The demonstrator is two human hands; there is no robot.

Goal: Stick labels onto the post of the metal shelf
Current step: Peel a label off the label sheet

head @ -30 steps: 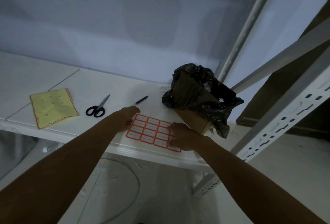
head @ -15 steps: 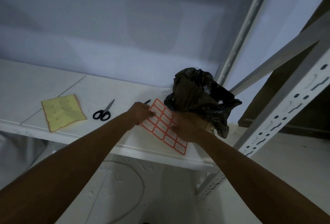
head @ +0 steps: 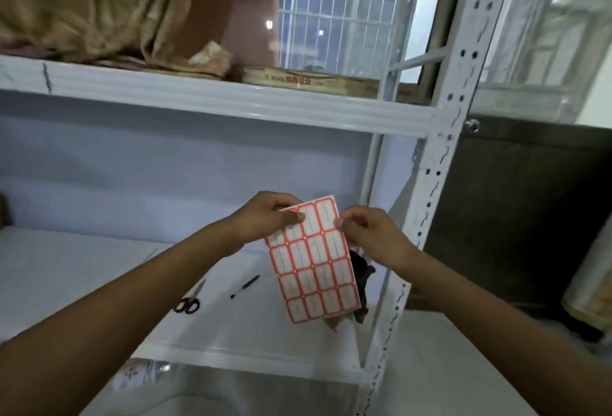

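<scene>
A sheet of white labels with red borders [head: 314, 266] hangs upright in front of me, over the lower shelf. My left hand [head: 265, 220] pinches its top left corner with thumb on the front. My right hand [head: 371, 233] has its fingertips closed on the sheet's upper right edge. The white perforated post of the metal shelf [head: 443, 164] rises just to the right of my right hand, apart from the sheet.
On the lower shelf [head: 82, 266] lie black scissors [head: 188, 303] and a black pen [head: 245, 286]. A black bag [head: 361, 273] sits partly hidden behind the sheet. The upper shelf beam [head: 231, 101] carries brown cloth [head: 99, 8] and flat boxes.
Both hands lifted the label sheet off the lower shelf and turned it upright. My view tilted up, so the upper shelf and window now show.
</scene>
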